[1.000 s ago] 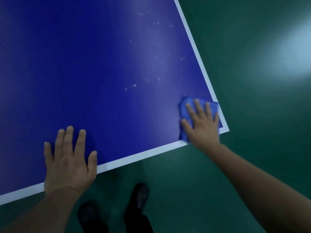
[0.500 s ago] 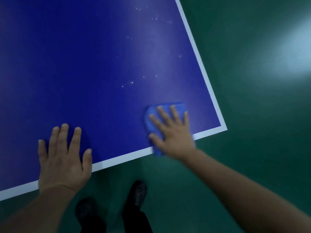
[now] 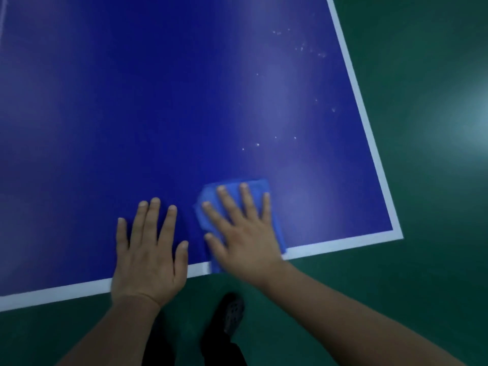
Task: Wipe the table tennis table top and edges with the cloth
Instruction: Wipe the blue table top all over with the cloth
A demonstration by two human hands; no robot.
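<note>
Cloth (image 3: 253, 190) lies long axis toward the table's (image 3: 132, 101) near edge, under the flat, spread right hand (image 3: 244, 233).

Indoor sports room, likely a table tennis hall. Blue table tennis table (image 3: 158, 101) with a matte playing surface and white boundary lines (image 3: 353, 83) along its end and side, corner at about 4 o'clock. Smooth green sports-type floor (image 3: 422, 286) from 1 to 7 o'clock, with a pale light glare (image 3: 470, 122) at 3 o'clock. Dim lighting overall. No furniture or walls in view; head camera looks steeply down.
</note>
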